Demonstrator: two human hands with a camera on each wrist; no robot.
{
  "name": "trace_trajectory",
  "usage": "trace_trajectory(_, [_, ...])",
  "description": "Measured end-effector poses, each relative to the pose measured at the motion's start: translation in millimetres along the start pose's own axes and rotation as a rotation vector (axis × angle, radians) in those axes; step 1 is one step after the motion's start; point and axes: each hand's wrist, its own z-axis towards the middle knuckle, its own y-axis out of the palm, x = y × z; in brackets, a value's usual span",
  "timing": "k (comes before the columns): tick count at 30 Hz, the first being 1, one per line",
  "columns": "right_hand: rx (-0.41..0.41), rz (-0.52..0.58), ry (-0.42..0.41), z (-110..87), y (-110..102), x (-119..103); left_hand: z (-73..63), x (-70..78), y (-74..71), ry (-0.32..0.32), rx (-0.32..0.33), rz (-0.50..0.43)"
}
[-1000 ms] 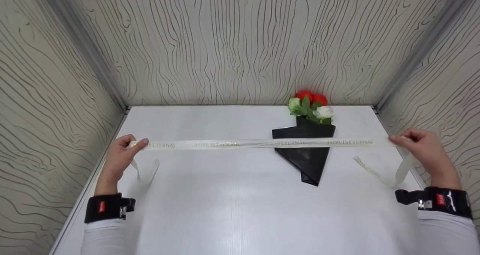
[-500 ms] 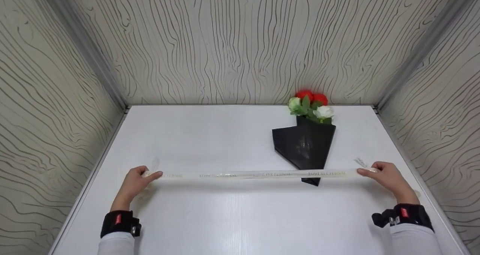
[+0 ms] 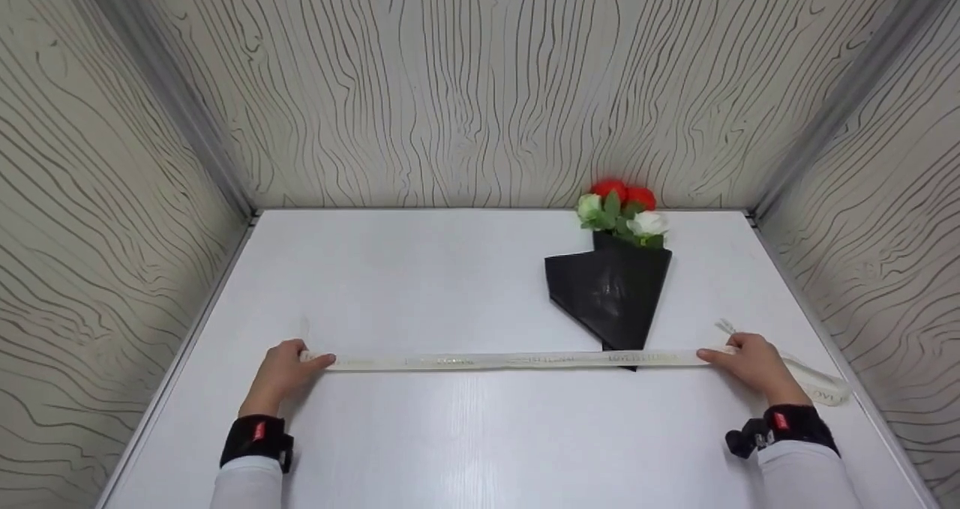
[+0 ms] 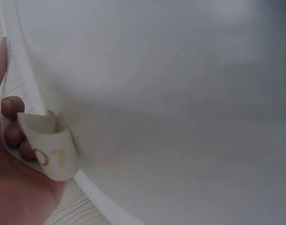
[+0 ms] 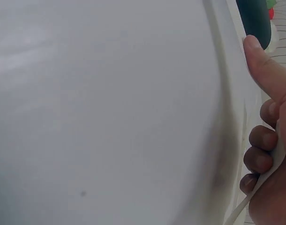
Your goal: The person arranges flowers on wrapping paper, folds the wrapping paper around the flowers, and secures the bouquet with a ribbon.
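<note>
A long cream ribbon (image 3: 510, 360) with printed lettering is stretched straight from side to side, low over the white table. My left hand (image 3: 285, 370) pinches it near its left end; in the left wrist view a loop of ribbon (image 4: 54, 154) with letters curls beside the bent fingers (image 4: 14, 133). At the other end my right hand (image 3: 754, 363) pinches it with the thumb. A loose tail (image 3: 825, 389) trails right of that hand, and the right wrist view shows ribbon running through the curled fingers (image 5: 261, 159). The ribbon crosses the lower tip of a black-wrapped bouquet (image 3: 611, 291).
Red, white and pale green flowers (image 3: 619, 213) top the bouquet at the table's back right. The white table (image 3: 405, 284) meets a wood-patterned back wall (image 3: 480, 89), with similar walls at both sides.
Both hands have come down and nearer the person, and closer together, carrying the taut ribbon from across the bouquet's middle to its lower tip. The bouquet has stayed put.
</note>
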Motion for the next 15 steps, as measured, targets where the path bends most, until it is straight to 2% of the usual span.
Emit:
trace_trajectory(10, [-0.008, -0.086, -0.016, 6.3, 10.0, 2.0, -2.7, 7.2, 2.3, -0.028, 0.024, 0.101])
trace_trajectory(15, [0.039, -0.095, -0.028, 5.9, 11.4, 0.5, -0.1, 9.2, 2.7, 0.049, 0.095, 0.197])
